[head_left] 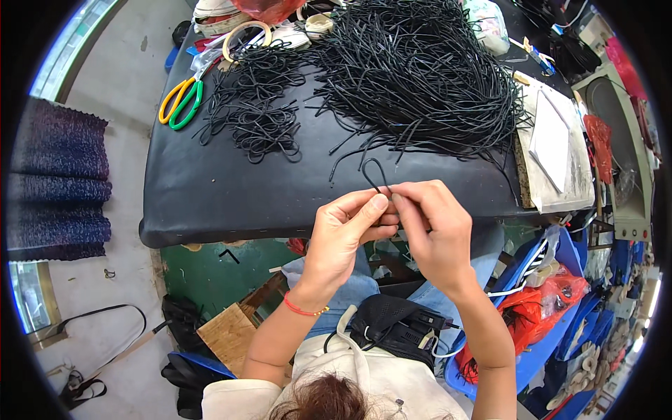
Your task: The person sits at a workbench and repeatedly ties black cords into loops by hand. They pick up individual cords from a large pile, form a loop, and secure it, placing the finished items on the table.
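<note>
Between my two hands, just off the table's front edge, a thin black cord [375, 168] stands up in a loop. My left hand [350, 222] pinches the base of the loop between thumb and forefinger. Close against it, my right hand [432, 220] grips the same cord with thumb and fingertips; where the cord ends run behind the fingers is hidden. On the black-covered table [224, 189] ahead lies a large heap of straight black cords [420, 77]. Left of that heap sits a smaller pile of looped black cords [262, 115].
Scissors [183, 105] with one yellow and one green handle lie at the table's left, near a tape roll [246, 38]. A pale board [553, 150] with white paper is at the right. Below it stands a blue bin [539, 350] holding red plastic bags [539, 308].
</note>
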Motion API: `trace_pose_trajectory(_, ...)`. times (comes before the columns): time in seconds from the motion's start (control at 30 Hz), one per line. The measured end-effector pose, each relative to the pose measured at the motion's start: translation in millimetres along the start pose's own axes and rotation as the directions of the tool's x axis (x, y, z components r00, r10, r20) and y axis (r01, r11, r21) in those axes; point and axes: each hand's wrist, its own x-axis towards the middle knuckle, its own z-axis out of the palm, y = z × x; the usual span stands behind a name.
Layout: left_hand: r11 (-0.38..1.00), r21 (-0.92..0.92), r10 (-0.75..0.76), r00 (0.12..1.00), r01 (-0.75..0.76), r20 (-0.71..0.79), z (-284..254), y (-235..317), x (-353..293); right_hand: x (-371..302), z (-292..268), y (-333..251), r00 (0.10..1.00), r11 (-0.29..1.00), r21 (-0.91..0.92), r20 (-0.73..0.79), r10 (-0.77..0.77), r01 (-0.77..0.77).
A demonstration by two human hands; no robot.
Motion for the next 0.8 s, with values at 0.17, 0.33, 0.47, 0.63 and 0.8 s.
trace_pose_trajectory(0.17, 0.999, 0.028, 0.047, 0.998, -0.046, -0.039, -1.5, -3.6, -0.3, -4.4, -0.4, 1.4, 0.995, 1.0, 0.011, 0.09, -0.03, 0.03)
trace_pose_trajectory(0.33, 0.91, -0.415, 0.026, 1.0, -0.022, 0.005, -3.6, 1.8, 4.3, -10.3, -12.3, 8.2, 0.993, 0.999, -0.053, 0.118, 0.001, 0.005)
trace_pose_trajectory(0.47, 0.971, -0.195, -0.12, 0.988, 0.137, 0.098, -12.8, 4.0, 7.7, -10.8, -18.3, 10.7, 0.996, 0.989, -0.128, 0.061, -0.071, 0.079)
trace_pose_trajectory(0.63, 0.99, -0.011, -0.137, 0.979, 0.141, 0.152, -6.3, 5.5, 1.6, -7.3, -13.7, 10.0, 0.97, 0.959, -0.151, 0.074, -0.232, 0.241)
trace_pose_trajectory(0.8, 0.985, 0.136, -0.125, 0.983, 0.107, 0.131, -3.8, 5.2, -0.1, -13.1, -15.2, 9.2, 0.966, 0.949, -0.187, 0.096, -0.24, 0.255)
